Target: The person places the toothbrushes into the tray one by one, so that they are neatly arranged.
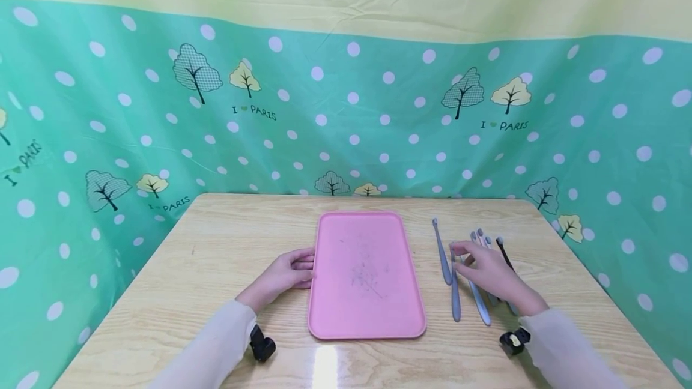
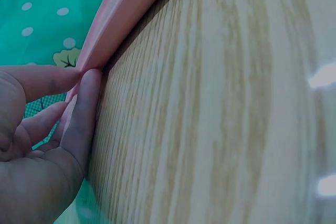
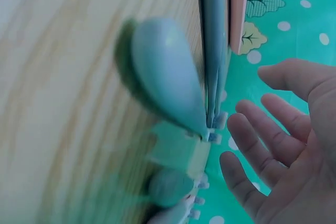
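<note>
A pink tray (image 1: 361, 275) lies flat on the table in the head view. My left hand (image 1: 286, 273) is at its left edge, and in the left wrist view thumb and forefinger (image 2: 50, 81) meet at the tray's rim (image 2: 118, 24). To the right of the tray several toothbrushes lie roughly lengthwise. Over them hovers my right hand (image 1: 489, 269), its thumb and forefinger apart near the head end of a grey-blue toothbrush (image 1: 456, 302). The right wrist view shows the hand's spread fingers (image 3: 262, 140) holding nothing, beside a toothbrush handle (image 3: 165, 59). My right hand partly covers some toothbrushes.
Another toothbrush (image 1: 441, 254) lies nearest the tray; a dark-headed one (image 1: 504, 251) lies farthest right. The wooden table (image 1: 227, 239) backs onto a green dotted curtain (image 1: 346, 119). A black wrist camera (image 1: 262, 344) sits on the left sleeve, another (image 1: 513, 341) on the right.
</note>
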A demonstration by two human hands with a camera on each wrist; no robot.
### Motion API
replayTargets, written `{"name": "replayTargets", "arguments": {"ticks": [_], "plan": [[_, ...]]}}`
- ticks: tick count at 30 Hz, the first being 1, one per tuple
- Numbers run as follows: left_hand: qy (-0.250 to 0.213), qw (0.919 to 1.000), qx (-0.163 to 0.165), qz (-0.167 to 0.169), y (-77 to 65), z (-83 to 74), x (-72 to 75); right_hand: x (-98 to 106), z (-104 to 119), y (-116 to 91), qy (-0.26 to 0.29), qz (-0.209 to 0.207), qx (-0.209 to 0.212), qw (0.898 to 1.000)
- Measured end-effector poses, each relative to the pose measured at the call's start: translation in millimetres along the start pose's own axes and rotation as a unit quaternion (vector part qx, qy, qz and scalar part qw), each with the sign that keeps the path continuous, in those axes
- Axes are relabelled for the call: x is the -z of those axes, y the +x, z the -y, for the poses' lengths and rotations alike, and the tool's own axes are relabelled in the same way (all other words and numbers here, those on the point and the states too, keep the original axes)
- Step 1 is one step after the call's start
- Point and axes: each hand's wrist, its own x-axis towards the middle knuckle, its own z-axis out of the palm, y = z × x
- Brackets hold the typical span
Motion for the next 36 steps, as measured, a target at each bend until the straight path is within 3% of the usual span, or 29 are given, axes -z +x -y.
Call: {"name": "replayTargets", "arguments": {"ticks": [11,25,36], "plan": [[0.000,0.9999,0.011,-0.005,1.9,-0.6,-0.9,-12,5,12,0.008,0.028,-0.074,0.997],[-0.005,0.9999,0.011,-0.004,1.7,0.7,-1.0,-19,7,20,-0.020,0.024,-0.091,0.995],[0.004,0.9999,0.011,-0.009,0.0,0.8,-1.6,-23,15,26,0.007,0.043,-0.140,0.989]]}}
